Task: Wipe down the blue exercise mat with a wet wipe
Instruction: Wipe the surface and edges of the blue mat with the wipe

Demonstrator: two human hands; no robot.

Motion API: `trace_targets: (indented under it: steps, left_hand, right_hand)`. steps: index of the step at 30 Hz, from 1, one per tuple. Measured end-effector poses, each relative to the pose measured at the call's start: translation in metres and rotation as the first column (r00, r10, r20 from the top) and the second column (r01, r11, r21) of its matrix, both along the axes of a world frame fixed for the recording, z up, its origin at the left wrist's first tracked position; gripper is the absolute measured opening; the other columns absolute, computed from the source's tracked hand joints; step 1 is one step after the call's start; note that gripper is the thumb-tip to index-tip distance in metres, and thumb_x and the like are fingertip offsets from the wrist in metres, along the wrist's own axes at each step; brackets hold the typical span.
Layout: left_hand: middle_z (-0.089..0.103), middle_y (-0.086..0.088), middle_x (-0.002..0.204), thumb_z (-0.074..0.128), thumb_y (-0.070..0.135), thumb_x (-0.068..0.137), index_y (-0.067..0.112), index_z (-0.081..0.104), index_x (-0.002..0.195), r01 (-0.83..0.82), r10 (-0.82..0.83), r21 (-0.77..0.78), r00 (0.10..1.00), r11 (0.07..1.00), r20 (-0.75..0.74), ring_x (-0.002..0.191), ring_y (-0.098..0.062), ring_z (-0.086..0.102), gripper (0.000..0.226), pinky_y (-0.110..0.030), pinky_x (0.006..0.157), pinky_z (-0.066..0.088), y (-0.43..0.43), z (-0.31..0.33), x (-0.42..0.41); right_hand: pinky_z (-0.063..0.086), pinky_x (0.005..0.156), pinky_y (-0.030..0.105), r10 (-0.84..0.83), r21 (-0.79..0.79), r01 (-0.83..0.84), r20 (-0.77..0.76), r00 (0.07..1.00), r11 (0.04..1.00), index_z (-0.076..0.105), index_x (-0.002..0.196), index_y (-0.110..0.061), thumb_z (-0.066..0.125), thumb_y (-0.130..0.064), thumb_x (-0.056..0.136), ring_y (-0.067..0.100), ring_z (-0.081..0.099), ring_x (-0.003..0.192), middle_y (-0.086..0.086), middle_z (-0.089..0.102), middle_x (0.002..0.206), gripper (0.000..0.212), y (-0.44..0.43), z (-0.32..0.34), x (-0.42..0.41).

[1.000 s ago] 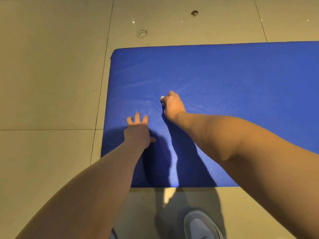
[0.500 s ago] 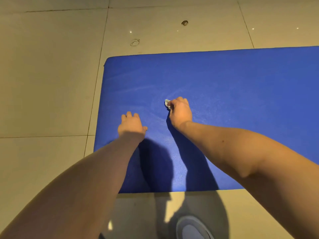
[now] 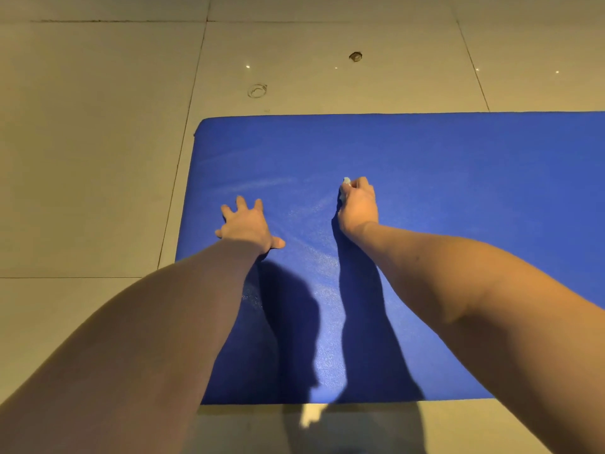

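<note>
Head view. The mat (image 3: 425, 152) lies flat on the tiled floor (image 3: 98, 158), with its left end in view and its right end cut off by the frame. The left hand (image 3: 247, 226) rests palm down near that end, fingers spread and straight. The right hand (image 3: 358, 204), near it on the mat, curls its fingers round a bunched wipe (image 3: 346, 181); only a pale edge shows. A ring mark (image 3: 257, 91) and a chip (image 3: 355, 56) lie beyond the mat.

Indoor workout spot: blue mat (image 3: 442, 158) on beige floor tiles (image 3: 98, 158)
</note>
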State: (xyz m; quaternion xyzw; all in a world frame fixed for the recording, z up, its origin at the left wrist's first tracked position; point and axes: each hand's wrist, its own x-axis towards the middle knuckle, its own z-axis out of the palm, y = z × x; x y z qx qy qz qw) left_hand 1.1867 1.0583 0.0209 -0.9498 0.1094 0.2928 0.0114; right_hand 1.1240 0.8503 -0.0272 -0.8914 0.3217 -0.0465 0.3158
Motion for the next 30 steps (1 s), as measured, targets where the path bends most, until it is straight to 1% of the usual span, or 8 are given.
trace_targets:
  steps: [7,10,13,16,20,24,26,30]
  left_hand:
    - [0.018,-0.005,0.159,0.070,0.049,0.090,0.031,0.030,0.154,0.052,-0.054,0.027,0.997,0.998,0.058,0.140,-0.039,0.023,0.077,-0.042,0.084,0.048,0.003,0.007,0.011]
    - [0.026,-0.006,0.150,0.072,0.043,0.089,0.028,0.037,0.145,0.038,-0.042,0.048,0.995,0.998,0.086,0.132,-0.037,0.029,0.067,-0.039,0.076,0.049,0.001,0.005,0.009]
    - [0.029,-0.008,0.142,0.074,0.039,0.088,0.024,0.039,0.136,0.021,-0.026,0.070,0.998,0.997,0.063,0.128,-0.037,0.031,0.062,-0.044,0.080,0.056,-0.002,0.007,0.010]
    - [0.031,-0.010,0.140,0.077,0.037,0.085,0.021,0.040,0.134,0.056,-0.064,0.079,0.993,0.995,0.096,0.129,-0.036,0.032,0.064,-0.047,0.090,0.051,-0.005,0.008,0.014]
    - [0.003,-0.008,0.165,0.082,0.043,0.079,0.025,0.021,0.154,-0.002,0.001,0.011,0.997,1.000,0.072,0.150,-0.037,0.007,0.098,-0.061,0.106,0.037,-0.001,-0.001,0.021]
    - [-0.010,-0.005,0.168,0.082,0.050,0.078,0.033,0.004,0.160,-0.013,0.013,0.009,1.000,1.000,0.001,0.153,-0.039,-0.005,0.115,-0.064,0.108,0.037,0.004,0.000,0.028]
    - [-0.009,-0.005,0.168,0.082,0.053,0.077,0.034,0.005,0.161,-0.001,0.001,0.010,1.000,1.000,-0.003,0.153,-0.039,-0.003,0.115,-0.060,0.106,0.041,0.004,0.002,0.030]
    - [-0.002,-0.004,0.167,0.082,0.059,0.072,0.036,0.009,0.159,0.016,-0.017,0.054,1.000,0.998,0.020,0.150,-0.039,0.005,0.116,-0.054,0.099,0.049,0.005,0.003,0.031]
  right_hand:
    - [0.045,0.072,0.034,0.524,-0.164,-0.509,0.065,0.849,0.845,0.055,0.099,-0.008,0.053,-0.017,0.099,0.019,0.038,0.080,0.004,0.046,0.096,0.009,0.084,-0.010,0.013]
    - [0.046,0.085,0.033,0.657,-0.243,-0.647,-0.050,0.752,0.722,0.053,0.129,-0.007,0.057,0.001,0.090,0.023,0.036,0.093,0.007,0.047,0.110,0.040,0.058,-0.013,0.019]
    - [0.037,0.082,0.028,0.542,-0.364,-0.599,-0.257,0.800,0.713,0.049,0.132,-0.010,0.045,0.004,0.089,0.025,0.038,0.099,0.013,0.045,0.119,0.046,0.009,0.002,0.024]
    - [0.033,0.076,0.026,0.147,-0.550,-0.525,-0.586,0.797,0.650,0.059,0.116,-0.018,0.046,-0.007,0.091,0.022,0.036,0.093,0.007,0.046,0.095,0.030,-0.042,0.017,0.024]
    - [0.028,0.072,0.025,0.018,-0.528,-0.491,-0.668,0.744,0.692,0.058,0.109,-0.023,0.044,-0.012,0.091,0.017,0.030,0.084,0.004,0.037,0.079,0.026,-0.042,0.016,0.034]
    - [0.032,0.077,0.018,0.175,-0.390,-0.298,-0.322,0.931,0.871,0.041,0.143,-0.007,0.042,-0.006,0.096,0.020,0.032,0.094,0.006,0.044,0.112,0.047,-0.002,0.005,0.048]
    - [0.041,0.093,0.029,0.291,-0.237,-0.323,-0.159,0.943,0.916,0.039,0.143,0.000,0.047,0.000,0.094,0.027,0.038,0.106,0.011,0.042,0.122,0.050,0.037,0.005,0.048]
    - [0.046,0.094,0.033,0.471,-0.166,-0.472,-0.045,0.881,0.866,0.048,0.134,0.004,0.056,0.005,0.089,0.028,0.040,0.103,0.011,0.044,0.118,0.045,0.066,0.001,0.047]
